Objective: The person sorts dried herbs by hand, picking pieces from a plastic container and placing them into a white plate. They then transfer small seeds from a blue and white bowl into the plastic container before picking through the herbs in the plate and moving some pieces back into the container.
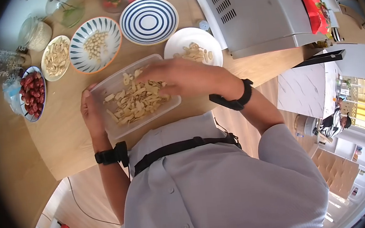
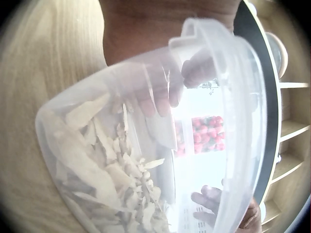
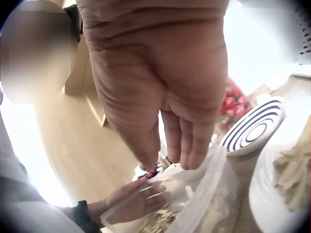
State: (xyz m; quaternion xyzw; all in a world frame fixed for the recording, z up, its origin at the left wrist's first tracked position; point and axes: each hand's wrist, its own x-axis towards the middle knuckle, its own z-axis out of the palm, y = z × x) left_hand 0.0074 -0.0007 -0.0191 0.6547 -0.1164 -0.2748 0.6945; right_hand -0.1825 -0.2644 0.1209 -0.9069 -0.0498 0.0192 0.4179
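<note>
A clear plastic container with many pale dried slices inside sits at the table's front edge, close to the person's body. The left hand holds it by its left end. Through the see-through wall in the left wrist view, fingertips of that hand show against the plastic. Over the slices is the right hand, blurred in the head view. In the right wrist view its fingers point loosely down toward the container, thumb apart, and nothing shows between them.
Behind the container stand a white plate with similar slices, a blue-ringed plate, a leaf-patterned plate of pale round pieces, a small dish of slices and a dish of red dates. A metal appliance stands right.
</note>
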